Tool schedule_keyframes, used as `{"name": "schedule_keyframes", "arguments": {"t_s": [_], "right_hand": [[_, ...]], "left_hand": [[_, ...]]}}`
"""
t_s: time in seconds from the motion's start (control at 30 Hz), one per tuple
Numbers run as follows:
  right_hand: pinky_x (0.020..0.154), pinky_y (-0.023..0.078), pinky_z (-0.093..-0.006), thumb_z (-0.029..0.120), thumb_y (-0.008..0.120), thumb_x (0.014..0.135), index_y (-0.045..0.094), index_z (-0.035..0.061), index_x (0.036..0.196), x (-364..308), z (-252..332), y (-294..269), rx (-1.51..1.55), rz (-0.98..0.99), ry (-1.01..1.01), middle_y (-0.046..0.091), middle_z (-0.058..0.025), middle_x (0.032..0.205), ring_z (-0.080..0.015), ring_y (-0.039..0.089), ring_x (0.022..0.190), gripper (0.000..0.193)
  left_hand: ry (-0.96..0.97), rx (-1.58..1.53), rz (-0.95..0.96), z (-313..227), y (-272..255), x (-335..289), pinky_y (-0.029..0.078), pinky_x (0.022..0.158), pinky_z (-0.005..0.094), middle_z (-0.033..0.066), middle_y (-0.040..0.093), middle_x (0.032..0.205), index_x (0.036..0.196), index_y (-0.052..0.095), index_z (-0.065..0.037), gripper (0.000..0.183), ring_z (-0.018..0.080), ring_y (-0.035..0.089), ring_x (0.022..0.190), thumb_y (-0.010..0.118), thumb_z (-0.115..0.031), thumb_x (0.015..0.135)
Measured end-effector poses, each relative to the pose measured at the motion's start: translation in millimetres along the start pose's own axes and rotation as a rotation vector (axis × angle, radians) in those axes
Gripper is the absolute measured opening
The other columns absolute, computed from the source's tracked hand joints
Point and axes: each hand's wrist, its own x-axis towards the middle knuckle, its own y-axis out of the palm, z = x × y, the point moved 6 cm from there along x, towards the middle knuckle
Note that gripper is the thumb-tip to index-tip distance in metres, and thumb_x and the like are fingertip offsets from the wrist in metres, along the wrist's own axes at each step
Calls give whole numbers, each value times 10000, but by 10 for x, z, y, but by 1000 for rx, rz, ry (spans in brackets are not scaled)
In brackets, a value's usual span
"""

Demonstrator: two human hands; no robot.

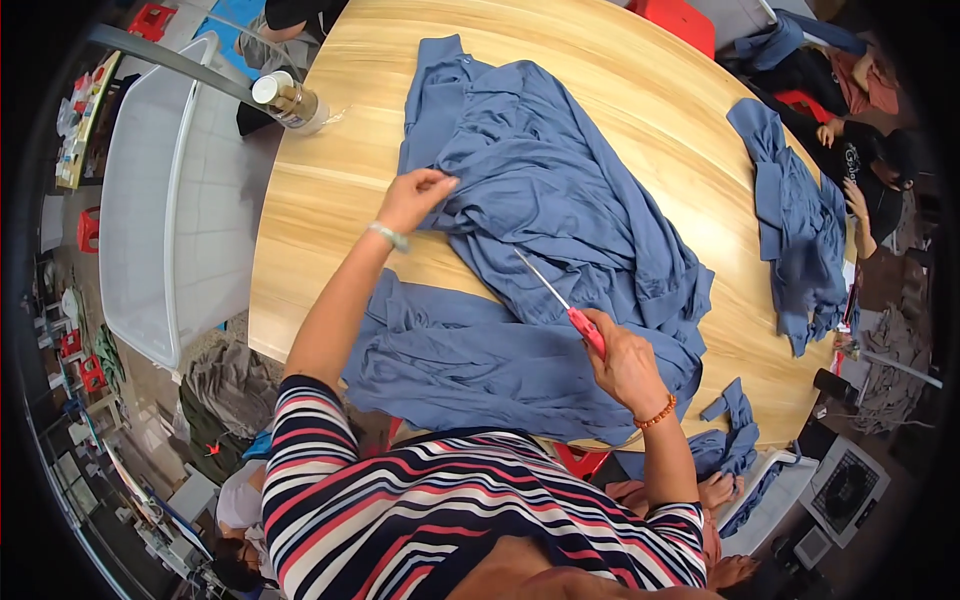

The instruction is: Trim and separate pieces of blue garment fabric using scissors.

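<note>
A blue long-sleeved garment point(540, 150), creased and loosely spread, lies across the round wooden table in front of me. My left hand point(415, 198) is at its left edge, thumb and fingers pinched on the cloth. In my right hand point(628, 372) is a pair of scissors point(584, 328) with a red-pink handle and thin blades. The blades look closed and point up and left over the garment's lower part. More blue cloth point(440, 350) lies along the near table edge, against my body; whether it is a separate garment I cannot tell.
A plastic jar point(290, 103) stands at the table's left edge, beside a big white bin point(170, 200). Another blue garment point(790, 220) lies at the right, near a person in black point(868, 180). A red stool point(675, 25) is beyond the far edge. Other people sit around the table.
</note>
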Motion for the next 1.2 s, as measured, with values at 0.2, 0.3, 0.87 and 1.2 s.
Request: {"name": "schedule_keyframes", "arguments": {"t_s": [0.2, 0.3, 0.87, 1.2], "right_hand": [[632, 464, -447, 132, 613, 850, 512, 90, 1193, 251, 225, -43, 15, -40, -17, 615, -203, 749, -381, 605, 715, 359], [620, 461, -449, 139, 620, 842, 519, 90, 1175, 387, 295, -35, 25, -20, -43, 612, -196, 713, -381, 608, 686, 351], [610, 469, -463, 180, 622, 845, 526, 68, 1106, 578, 370, -35, -2, -44, -30, 619, -202, 712, -400, 608, 679, 300], [595, 464, -463, 209, 624, 852, 530, 62, 1081, 529, 427, -82, -62, -4, 48, 612, -207, 693, -405, 603, 661, 288]], "left_hand": [[-495, -871, 169, 430, 277, 38, 415, 524, 222, -27, 570, 696, 863, 610, -93, 106, 80, 517, 587, 709, -101, 827], [-438, -933, 106, 435, 411, -89, 403, 517, 213, -21, 578, 689, 821, 607, -84, 111, 76, 519, 576, 718, -82, 812], [-248, -824, 240, 229, 473, -173, 422, 543, 206, -14, 625, 746, 878, 613, -93, 102, 82, 570, 629, 683, -164, 858], [-70, -663, 129, 269, 702, -57, 434, 615, 185, -11, 667, 855, 953, 677, -13, 125, 39, 558, 710, 663, -106, 871]]}}
